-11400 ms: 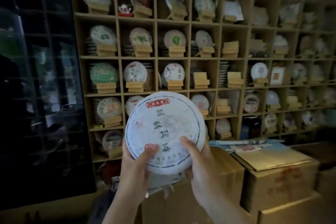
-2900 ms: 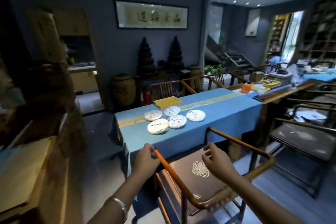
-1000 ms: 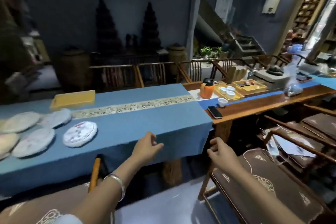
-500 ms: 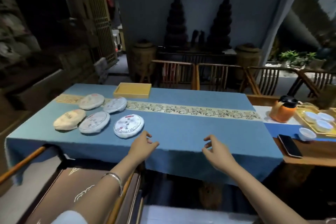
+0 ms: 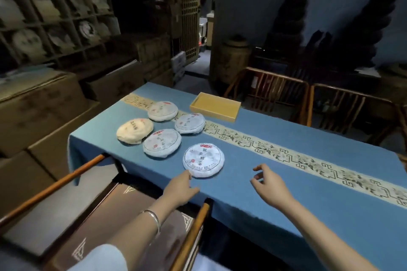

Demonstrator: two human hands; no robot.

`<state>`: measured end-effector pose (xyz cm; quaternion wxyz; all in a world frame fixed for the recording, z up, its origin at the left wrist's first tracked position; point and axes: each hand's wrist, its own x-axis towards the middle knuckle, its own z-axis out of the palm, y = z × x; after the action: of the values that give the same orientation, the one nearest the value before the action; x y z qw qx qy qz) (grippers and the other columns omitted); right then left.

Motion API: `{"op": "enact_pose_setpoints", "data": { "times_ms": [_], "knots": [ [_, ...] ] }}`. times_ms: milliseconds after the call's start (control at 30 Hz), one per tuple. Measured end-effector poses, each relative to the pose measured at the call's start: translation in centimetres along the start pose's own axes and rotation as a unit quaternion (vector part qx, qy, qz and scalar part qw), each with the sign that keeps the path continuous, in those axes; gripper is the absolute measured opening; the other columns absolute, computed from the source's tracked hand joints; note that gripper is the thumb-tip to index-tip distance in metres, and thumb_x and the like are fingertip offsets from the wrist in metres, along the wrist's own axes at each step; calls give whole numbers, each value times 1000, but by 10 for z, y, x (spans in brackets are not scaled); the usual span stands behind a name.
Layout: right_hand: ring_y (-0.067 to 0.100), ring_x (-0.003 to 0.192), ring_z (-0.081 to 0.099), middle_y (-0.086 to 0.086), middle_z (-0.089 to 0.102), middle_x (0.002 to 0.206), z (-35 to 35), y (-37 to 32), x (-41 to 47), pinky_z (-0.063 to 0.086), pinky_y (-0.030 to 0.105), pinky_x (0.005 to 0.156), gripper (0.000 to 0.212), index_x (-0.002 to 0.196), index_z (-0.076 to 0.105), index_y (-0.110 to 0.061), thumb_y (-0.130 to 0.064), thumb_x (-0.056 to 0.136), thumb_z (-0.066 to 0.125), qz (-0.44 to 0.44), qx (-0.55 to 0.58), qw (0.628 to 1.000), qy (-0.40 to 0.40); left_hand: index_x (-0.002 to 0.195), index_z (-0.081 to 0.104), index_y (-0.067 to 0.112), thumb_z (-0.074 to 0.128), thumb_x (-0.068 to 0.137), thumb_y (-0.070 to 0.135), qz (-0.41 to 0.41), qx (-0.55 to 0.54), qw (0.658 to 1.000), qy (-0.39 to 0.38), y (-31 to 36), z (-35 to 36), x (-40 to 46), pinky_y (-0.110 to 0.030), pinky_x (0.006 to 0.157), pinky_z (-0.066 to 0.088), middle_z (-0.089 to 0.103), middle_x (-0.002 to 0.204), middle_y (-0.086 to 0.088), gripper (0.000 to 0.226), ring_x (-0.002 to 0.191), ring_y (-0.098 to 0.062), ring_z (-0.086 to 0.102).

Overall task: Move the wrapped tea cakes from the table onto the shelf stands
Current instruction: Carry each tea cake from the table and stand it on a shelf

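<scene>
**Hands at nearest cake**

L hand stretched fwd, fingertips touching near edge of nearest cake, fingers loose, not gripping. R hand hovers right of that cake, fingers curled apart, empty. Four more cakes beyond it on blue surface.

Shallow yellow tray lying flat by the far edge of the blue cloth. Patterned cream runner along the cloth. Wooden chairs behind; another chair in front. Cardboard boxes stacked left. Large jar near the wall.
</scene>
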<state>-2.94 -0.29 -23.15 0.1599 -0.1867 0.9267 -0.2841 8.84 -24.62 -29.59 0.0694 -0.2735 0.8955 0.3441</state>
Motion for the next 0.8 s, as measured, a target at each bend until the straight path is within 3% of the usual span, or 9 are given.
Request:
{"op": "enact_pose_setpoints", "data": {
  "times_ms": [100, 233, 367, 467, 567, 700, 800],
  "knots": [
    [19, 89, 58, 5, 62, 110, 28, -10, 40, 40, 28, 69, 32, 126, 48, -14, -22, 95, 54, -19, -16, 998, -52, 109, 49, 15, 65, 84, 43, -34, 40, 999, -1, -35, 0, 16, -33, 78, 46, 63, 109, -6, 40, 104, -25, 60],
    [22, 91, 57, 7, 62, 111, 57, -15, 100, 41, 29, 72, 33, 127, 47, -12, -20, 95, 55, -30, -34, 992, -115, 102, 42, 20, 64, 84, 39, -88, 27, 995, -27, -69, 2, 39, -29, 69, 37, 64, 113, -8, 34, 101, -27, 60],
    [31, 101, 62, 12, 65, 113, 81, -12, 167, 46, 35, 82, 37, 128, 46, -10, -24, 96, 57, -32, -60, 982, -176, 117, 49, 12, 64, 86, 36, -152, -15, 988, -12, -76, 3, 82, -29, 74, 41, 64, 118, -10, 42, 106, -29, 61],
    [34, 115, 57, 17, 59, 128, 94, -8, 219, 43, 34, 87, 52, 135, 42, -6, -32, 94, 62, -35, -59, 975, -212, 112, 53, 8, 63, 87, 32, -204, -61, 977, 4, -71, 3, 125, -33, 82, 47, 65, 116, -14, 36, 104, -32, 61],
    [34, 117, 55, 17, 56, 132, 104, 0, 264, 44, 37, 89, 62, 134, 40, -4, -37, 90, 67, -35, -40, 970, -236, 114, 54, 9, 63, 88, 30, -271, -126, 953, 39, -64, 7, 163, -30, 82, 44, 64, 117, -12, 35, 105, -28, 60],
    [36, 125, 53, 18, 49, 141, 115, 9, 307, 46, 50, 102, 80, 146, 29, -2, -36, 87, 72, 45, 46, 959, -276, 132, 50, 11, 64, 89, 40, -318, -217, 921, 59, -55, 20, 202, -33, 98, 43, 60, 127, -8, 53, 118, -27, 56],
    [41, 117, 57, 22, 51, 134, 123, 17, 323, 49, 57, 98, 80, 150, 26, -6, -31, 89, 71, 106, 113, 947, -283, 138, 47, 12, 70, 82, 46, -331, -276, 901, 46, -47, 31, 218, -38, 101, 45, 63, 122, -10, 70, 114, -28, 60]
  ]
}}
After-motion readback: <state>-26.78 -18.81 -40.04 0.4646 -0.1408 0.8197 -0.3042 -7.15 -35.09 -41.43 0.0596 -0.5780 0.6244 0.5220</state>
